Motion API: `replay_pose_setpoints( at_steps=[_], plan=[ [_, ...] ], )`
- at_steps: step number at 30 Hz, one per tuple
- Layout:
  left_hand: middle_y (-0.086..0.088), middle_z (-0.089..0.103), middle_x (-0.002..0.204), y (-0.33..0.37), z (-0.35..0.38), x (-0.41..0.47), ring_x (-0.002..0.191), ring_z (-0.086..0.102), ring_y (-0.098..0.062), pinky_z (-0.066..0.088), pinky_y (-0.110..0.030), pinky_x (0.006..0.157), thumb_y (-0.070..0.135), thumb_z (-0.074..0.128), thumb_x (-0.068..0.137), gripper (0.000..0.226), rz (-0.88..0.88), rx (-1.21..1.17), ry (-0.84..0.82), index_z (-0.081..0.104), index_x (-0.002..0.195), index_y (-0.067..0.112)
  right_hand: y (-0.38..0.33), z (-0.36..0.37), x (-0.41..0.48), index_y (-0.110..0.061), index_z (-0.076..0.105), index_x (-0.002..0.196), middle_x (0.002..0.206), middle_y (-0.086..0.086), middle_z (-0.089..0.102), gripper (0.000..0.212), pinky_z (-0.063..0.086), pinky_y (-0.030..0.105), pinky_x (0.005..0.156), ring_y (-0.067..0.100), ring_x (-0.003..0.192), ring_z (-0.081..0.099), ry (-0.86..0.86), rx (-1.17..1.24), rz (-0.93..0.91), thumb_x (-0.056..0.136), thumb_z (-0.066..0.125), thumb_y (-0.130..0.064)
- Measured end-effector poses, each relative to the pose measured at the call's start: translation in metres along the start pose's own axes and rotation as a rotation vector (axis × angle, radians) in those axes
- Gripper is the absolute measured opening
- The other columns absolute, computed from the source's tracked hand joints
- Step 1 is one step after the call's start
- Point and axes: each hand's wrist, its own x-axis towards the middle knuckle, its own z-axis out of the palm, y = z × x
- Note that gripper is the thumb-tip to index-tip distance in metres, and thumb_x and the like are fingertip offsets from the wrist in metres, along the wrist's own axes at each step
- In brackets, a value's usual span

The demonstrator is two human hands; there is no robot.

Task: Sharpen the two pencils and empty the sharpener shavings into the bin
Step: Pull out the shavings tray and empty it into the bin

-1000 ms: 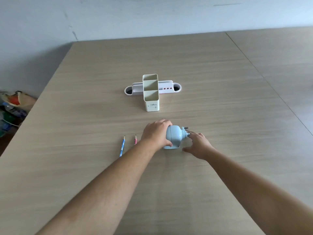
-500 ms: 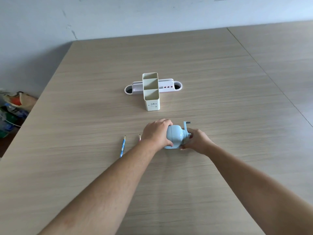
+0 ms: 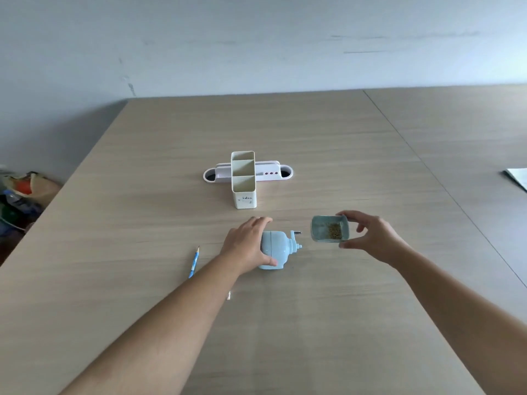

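The right hand had its grip closed on the small shavings drawer, thumb under the near edge and fingers over the far one, holding it off the desk with its open side toward the camera; a brown clump of shavings lay inside. The left hand was clasped round the pale blue sharpener just left of the drawer, pinning it to the desk, crank pointing right. One blue pencil lay left of that hand, apart from it; the second pencil I could not see. Above centre frame stood a cream pen holder across a white tray. By my reckoning the emptying step was in hand. The next move called for carrying the drawer level to the bin, yet no bin showed plainly; only a blurred heap of bags sat at the left edge, off the desk.
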Motion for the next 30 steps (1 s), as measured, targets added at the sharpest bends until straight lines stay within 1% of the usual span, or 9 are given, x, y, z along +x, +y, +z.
replay_pose_setpoints(
  at_steps=[6, 11, 17, 19, 21, 24, 26, 28, 30],
  plan=[
    [0.008, 0.042, 0.145, -0.015, -0.042, -0.037, 0.132, 0.043, -0.013, 0.039, -0.032, 0.107, 0.036, 0.088, 0.058, 0.100, -0.117, -0.306, 0.230, 0.035, 0.142, 0.027, -0.089, 0.026, 0.034, -0.038, 0.057, 0.116, 0.108, -0.011, 0.063, 0.064, 0.041, 0.030, 0.074, 0.016, 0.086, 0.047, -0.170, -0.022, -0.283, 0.061, 0.084, -0.018],
    [0.004, 0.058, 0.131, -0.069, -0.061, -0.133, 0.120, 0.054, -0.011, 0.045, -0.026, 0.098, 0.023, 0.091, 0.057, 0.087, -0.341, -0.439, 0.450, 0.049, 0.133, 0.021, -0.187, 0.124, 0.022, -0.029, 0.057, 0.120, 0.107, -0.014, 0.061, 0.068, 0.043, 0.026, 0.077, 0.010, 0.078, 0.049, -0.466, -0.063, -0.582, 0.060, 0.084, -0.014],
    [0.007, 0.067, 0.112, -0.144, -0.059, -0.299, 0.102, 0.060, -0.011, 0.049, -0.025, 0.088, 0.031, 0.089, 0.063, 0.063, -0.693, -0.385, 0.648, 0.060, 0.118, 0.023, -0.298, 0.258, -0.070, -0.034, 0.054, 0.122, 0.110, -0.017, 0.059, 0.064, 0.042, 0.026, 0.077, 0.012, 0.095, 0.054, -0.788, -0.119, -0.832, 0.066, 0.081, -0.021],
    [0.005, 0.069, 0.110, -0.165, -0.054, -0.353, 0.101, 0.061, -0.012, 0.047, -0.021, 0.085, 0.029, 0.089, 0.063, 0.059, -0.747, -0.356, 0.692, 0.062, 0.116, 0.021, -0.325, 0.297, -0.104, -0.035, 0.050, 0.125, 0.117, -0.015, 0.056, 0.065, 0.046, 0.027, 0.081, 0.012, 0.103, 0.054, -0.912, -0.127, -0.845, 0.069, 0.080, -0.023],
    [0.004, 0.070, 0.108, -0.185, -0.047, -0.410, 0.098, 0.061, -0.009, 0.042, -0.009, 0.080, 0.025, 0.088, 0.063, 0.056, -0.806, -0.360, 0.734, 0.064, 0.113, 0.018, -0.348, 0.341, -0.141, -0.031, 0.049, 0.126, 0.125, -0.010, 0.054, 0.060, 0.049, 0.026, 0.082, 0.014, 0.105, 0.055, -1.084, -0.076, -0.811, 0.074, 0.076, -0.023],
    [0.007, 0.071, 0.104, -0.218, -0.037, -0.484, 0.092, 0.060, -0.003, 0.037, 0.001, 0.075, 0.021, 0.089, 0.061, 0.052, -0.873, -0.392, 0.761, 0.067, 0.108, 0.018, -0.375, 0.400, -0.192, -0.025, 0.051, 0.124, 0.120, 0.006, 0.061, 0.036, 0.050, 0.028, 0.081, 0.015, 0.097, 0.062, -1.300, 0.075, -0.651, 0.089, 0.058, -0.020],
    [0.009, 0.072, 0.102, -0.238, -0.032, -0.521, 0.091, 0.062, -0.003, 0.040, -0.004, 0.079, 0.021, 0.088, 0.061, 0.050, -0.911, -0.415, 0.738, 0.067, 0.106, 0.020, -0.386, 0.435, -0.219, -0.024, 0.053, 0.120, 0.113, 0.009, 0.064, 0.026, 0.053, 0.026, 0.080, 0.017, 0.095, 0.065, -1.384, 0.131, -0.530, 0.094, 0.049, -0.019],
    [0.009, 0.072, 0.103, -0.261, -0.024, -0.554, 0.094, 0.063, -0.006, 0.045, -0.017, 0.084, 0.020, 0.087, 0.061, 0.050, -0.945, -0.446, 0.713, 0.067, 0.106, 0.022, -0.394, 0.471, -0.243, -0.027, 0.055, 0.115, 0.113, 0.011, 0.065, 0.023, 0.056, 0.022, 0.078, 0.017, 0.097, 0.067, -1.428, 0.127, -0.466, 0.095, 0.048, -0.019],
    [0.010, 0.071, 0.102, -0.290, -0.007, -0.585, 0.095, 0.063, -0.007, 0.047, -0.021, 0.084, 0.019, 0.086, 0.061, 0.049, -0.985, -0.516, 0.696, 0.067, 0.106, 0.024, -0.399, 0.513, -0.263, -0.027, 0.056, 0.113, 0.113, 0.012, 0.065, 0.022, 0.057, 0.022, 0.079, 0.019, 0.100, 0.067, -1.482, 0.099, -0.407, 0.095, 0.049, -0.018]
  ],
)
